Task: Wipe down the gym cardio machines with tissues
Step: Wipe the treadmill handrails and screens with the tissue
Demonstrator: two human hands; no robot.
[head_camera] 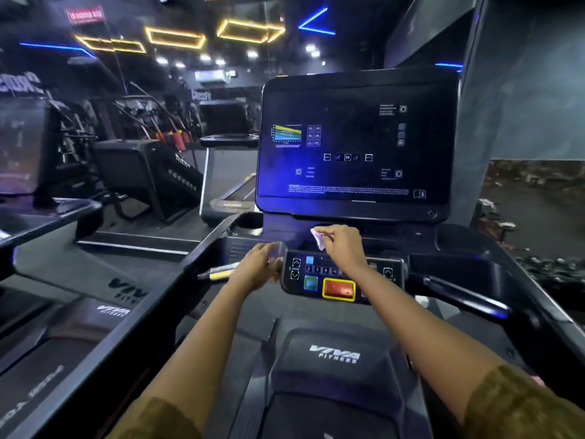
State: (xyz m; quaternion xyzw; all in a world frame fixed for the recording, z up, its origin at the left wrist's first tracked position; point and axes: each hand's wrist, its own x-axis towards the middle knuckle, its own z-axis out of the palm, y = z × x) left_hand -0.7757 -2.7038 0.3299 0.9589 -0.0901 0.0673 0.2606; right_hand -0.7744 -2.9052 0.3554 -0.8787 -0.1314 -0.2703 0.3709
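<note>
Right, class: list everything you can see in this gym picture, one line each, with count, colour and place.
screen: one, dark with blue glow, upright ahead on the treadmill console
button panel: one, black, below the screen
stop button: one, red with yellow rim, lower middle of the panel
green button: one, left of the red one
tissue: one, white, just above the panel
motor cover: one, black, white VIVA FITNESS logo, bottom centre
neighbouring treadmill: one, black, left
ceiling light frames: several, yellow, top
left hand: one, holds the panel's left edge
right hand: one, pinches the tissue
</note>
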